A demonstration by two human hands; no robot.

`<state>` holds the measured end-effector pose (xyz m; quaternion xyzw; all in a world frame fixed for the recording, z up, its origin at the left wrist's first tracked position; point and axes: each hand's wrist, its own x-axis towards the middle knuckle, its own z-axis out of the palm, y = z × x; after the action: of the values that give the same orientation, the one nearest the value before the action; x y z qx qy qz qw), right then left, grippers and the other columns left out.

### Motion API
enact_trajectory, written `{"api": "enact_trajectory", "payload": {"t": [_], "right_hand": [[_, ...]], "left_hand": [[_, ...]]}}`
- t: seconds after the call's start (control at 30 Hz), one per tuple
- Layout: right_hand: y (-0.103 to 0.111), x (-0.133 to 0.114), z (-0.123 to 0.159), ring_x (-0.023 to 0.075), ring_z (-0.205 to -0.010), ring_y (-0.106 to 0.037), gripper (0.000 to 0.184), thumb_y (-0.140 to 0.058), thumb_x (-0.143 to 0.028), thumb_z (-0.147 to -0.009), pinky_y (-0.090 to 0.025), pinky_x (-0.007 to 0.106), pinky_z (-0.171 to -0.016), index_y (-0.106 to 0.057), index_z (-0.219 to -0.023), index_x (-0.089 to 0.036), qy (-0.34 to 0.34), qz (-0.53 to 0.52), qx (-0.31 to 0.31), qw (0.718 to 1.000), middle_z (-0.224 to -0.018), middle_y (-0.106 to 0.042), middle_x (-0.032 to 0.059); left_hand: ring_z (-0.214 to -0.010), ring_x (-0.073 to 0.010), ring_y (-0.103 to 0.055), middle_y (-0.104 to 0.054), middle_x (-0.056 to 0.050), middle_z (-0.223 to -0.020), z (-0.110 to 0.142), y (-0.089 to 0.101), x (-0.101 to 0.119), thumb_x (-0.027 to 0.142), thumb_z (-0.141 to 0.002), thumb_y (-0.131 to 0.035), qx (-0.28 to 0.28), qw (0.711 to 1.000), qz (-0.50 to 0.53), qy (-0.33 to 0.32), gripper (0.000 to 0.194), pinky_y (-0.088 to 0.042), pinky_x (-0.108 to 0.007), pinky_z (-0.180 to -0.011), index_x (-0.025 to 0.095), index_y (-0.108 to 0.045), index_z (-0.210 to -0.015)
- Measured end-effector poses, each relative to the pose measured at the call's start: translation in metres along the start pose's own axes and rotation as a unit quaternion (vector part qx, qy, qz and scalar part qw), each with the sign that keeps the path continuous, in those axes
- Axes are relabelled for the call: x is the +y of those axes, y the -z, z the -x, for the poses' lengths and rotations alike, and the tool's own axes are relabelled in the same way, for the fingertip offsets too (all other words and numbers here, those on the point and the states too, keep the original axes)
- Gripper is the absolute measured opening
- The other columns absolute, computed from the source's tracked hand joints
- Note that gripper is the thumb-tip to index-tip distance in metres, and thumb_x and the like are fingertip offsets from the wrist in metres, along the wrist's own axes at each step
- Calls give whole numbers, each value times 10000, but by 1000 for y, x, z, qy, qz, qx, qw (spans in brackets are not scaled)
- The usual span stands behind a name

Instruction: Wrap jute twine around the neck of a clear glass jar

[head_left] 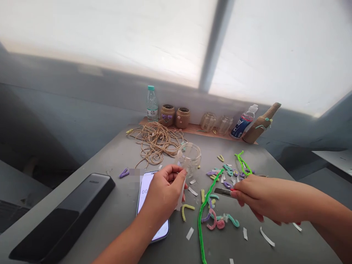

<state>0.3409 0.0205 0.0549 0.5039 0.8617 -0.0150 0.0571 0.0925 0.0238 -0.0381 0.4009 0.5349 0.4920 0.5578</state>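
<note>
Left hand [165,190] is gripping a clear glass jar [189,158] by its lower wall; the jar is sitting just beyond the fingertips, ahead of that hand. The left hand is clearly the nearer one, with the right hand [254,194] well off to the jar's right and lower in view. The jar's long axis is running nearly upright, leaning slightly, with its open mouth facing up.

A white paper strip [180,196] is hanging below the left thumb, its long axis running down toward the wearer. Whether it is pinched against the jar or only against the palm cannot be told.

Right hand is clenching a dark craft knife [223,191], its long axis lying nearly level and its tip pointing left, toward the paper strip, with a gap remaining between them. The blade edge cannot be made out.

Between and below the hands, a green pipe cleaner [204,220] is lying among white paper scraps [189,233]. A smartphone [154,216] is lying under the left wrist, and a tangle of jute twine [155,145] is spreading beyond the jar.
</note>
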Motion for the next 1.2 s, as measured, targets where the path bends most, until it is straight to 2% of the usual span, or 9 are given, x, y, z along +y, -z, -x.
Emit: {"api": "enact_trajectory", "payload": {"t": [0.07,0.13,0.23,0.33,0.43,0.63,0.9,1.07,1.2], "right_hand": [[-2,-8,-1,157,-492,-621,384,-427,-307,-1051,-406,265,-460,-601,-717,-234,57,-23,-48,997,-573,-643,-24],[-5,-19,-4,183,-601,-638,312,-380,-269,-1069,-413,294,-551,-611,-862,-230,90,-4,-14,996,-695,-666,3],[-9,-35,-12,165,-545,-580,301,-367,-277,-1077,-327,297,-519,-561,-856,-215,79,14,26,996,-691,-642,7],[-10,-47,-23,153,-438,-486,333,-342,-327,-1084,-203,312,-462,-515,-819,-221,63,52,39,996,-615,-603,-12],[-9,-53,-31,160,-401,-468,275,-385,-274,-1060,-135,314,-451,-504,-817,-227,71,100,45,991,-600,-599,-18],[-11,-56,-38,211,-444,-598,172,-527,-77,-913,-96,317,-452,-532,-817,-219,69,167,53,982,-625,-618,0],[-11,-60,-38,229,-516,-661,300,-506,54,-762,-92,318,-454,-583,-894,-204,76,183,53,979,-649,-595,9],[-18,-59,-35,217,-504,-654,322,-514,36,-798,-109,319,-457,-627,-1006,-183,89,207,103,969,-649,-590,6],[-27,-54,-31,196,-470,-619,296,-572,2,-771,-125,321,-465,-634,-989,-188,96,213,167,958,-620,-566,-15]], "left_hand": [[-358,-102,-534,-642,30,-561,0,0,0,374,-827,-699,-2,1000,-1,-1,204,-369,-183,-350,185,-625,-808],[-361,-101,-533,-639,30,-564,-1,0,0,374,-831,-697,-2,1000,-1,-1,205,-368,-183,-351,184,-624,-805],[-369,-107,-538,-642,27,-577,-1,0,-1,390,-827,-705,-4,1000,2,-2,218,-372,-189,-353,185,-628,-815],[-373,-109,-539,-646,26,-587,-1,0,-3,401,-831,-704,-7,1000,4,-4,226,-372,-193,-356,187,-633,-823],[-381,-99,-532,-645,29,-589,-2,0,-4,389,-852,-685,-12,1000,6,-6,212,-374,-185,-365,184,-635,-835],[-388,-81,-513,-636,36,-594,-2,0,-2,383,-878,-660,-22,1000,14,-6,209,-374,-173,-376,178,-628,-852],[-397,-83,-515,-614,48,-586,-1,-1,-5,356,-905,-619,-30,999,25,-6,180,-386,-174,-386,190,-600,-838],[-395,-83,-511,-607,49,-600,-1,-1,-4,387,-903,-625,-30,999,29,-8,210,-384,-180,-382,197,-583,-825],[-403,-80,-517,-612,48,-602,-1,-1,-3,386,-901,-632,-27,999,23,-11,218,-392,-181,-398,194,-579,-813]]}}
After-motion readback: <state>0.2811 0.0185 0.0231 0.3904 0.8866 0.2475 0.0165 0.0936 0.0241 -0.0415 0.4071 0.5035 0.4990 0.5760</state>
